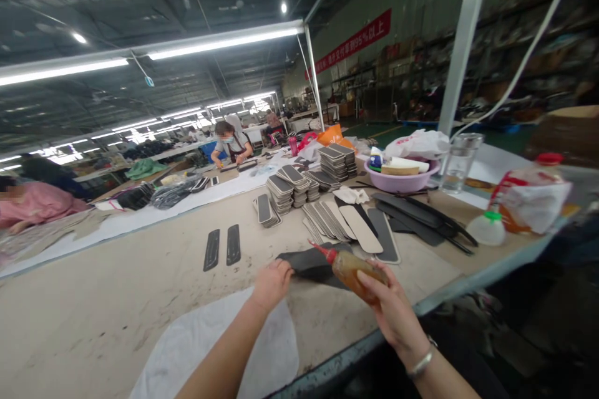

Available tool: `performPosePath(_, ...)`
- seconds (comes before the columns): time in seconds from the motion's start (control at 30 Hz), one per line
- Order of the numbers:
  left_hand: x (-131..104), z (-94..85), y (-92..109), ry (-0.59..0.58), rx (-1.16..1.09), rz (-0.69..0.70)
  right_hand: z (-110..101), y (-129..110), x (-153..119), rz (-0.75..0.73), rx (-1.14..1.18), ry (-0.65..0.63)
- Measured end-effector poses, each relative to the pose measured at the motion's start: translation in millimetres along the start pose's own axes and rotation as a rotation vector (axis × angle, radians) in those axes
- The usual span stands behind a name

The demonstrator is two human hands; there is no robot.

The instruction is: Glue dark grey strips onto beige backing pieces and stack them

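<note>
My right hand (386, 305) is wrapped round a squeeze bottle (353, 273) of amber liquid, its red nozzle tilted up to the left. The fingers of my left hand (272, 283) pinch the left end of a dark, flat piece (309, 264) that looks like leather or fabric. Part of that piece is hidden behind the bottle. To the left, two dark strips (233, 244) with shiny lines on them lie side by side. Beyond my hands is a fanned row of pale-edged strips (325, 222), with a beige strip (360, 227) on its right.
Stacks of grey strips (285, 190) stand farther back. A purple basin (405, 181), a clear glass (461, 165), a green-capped bottle (489, 227) and a large red-capped jug (528, 193) line the right side. White cloth (224, 349) lies under my left forearm. A co-worker (231, 143) sits across the table.
</note>
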State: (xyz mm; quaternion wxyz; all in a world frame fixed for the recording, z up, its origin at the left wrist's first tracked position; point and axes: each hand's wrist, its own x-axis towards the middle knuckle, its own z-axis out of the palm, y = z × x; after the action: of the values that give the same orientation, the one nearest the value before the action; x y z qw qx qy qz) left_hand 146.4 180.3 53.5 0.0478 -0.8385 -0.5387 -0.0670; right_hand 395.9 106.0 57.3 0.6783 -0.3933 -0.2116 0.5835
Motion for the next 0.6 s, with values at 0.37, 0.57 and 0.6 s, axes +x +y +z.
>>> performPosePath(0.37, -154.6, -22.2, -19.4, -0.257, -0.090, -0.371, 10.3, 10.4, -17.0, 0.101, -0.108, -0.060)
performPosePath(0.57, -199.3, 11.0, -23.8, -0.051, -0.234, -0.342, 19.0, 37.9, -27.1, 0.122, -0.293, -0.144)
performPosePath(0.6, -206.4, 11.6, -26.2, 0.030, -0.261, -0.311, 20.0, 42.0, -29.7, 0.113, -0.325, -0.166)
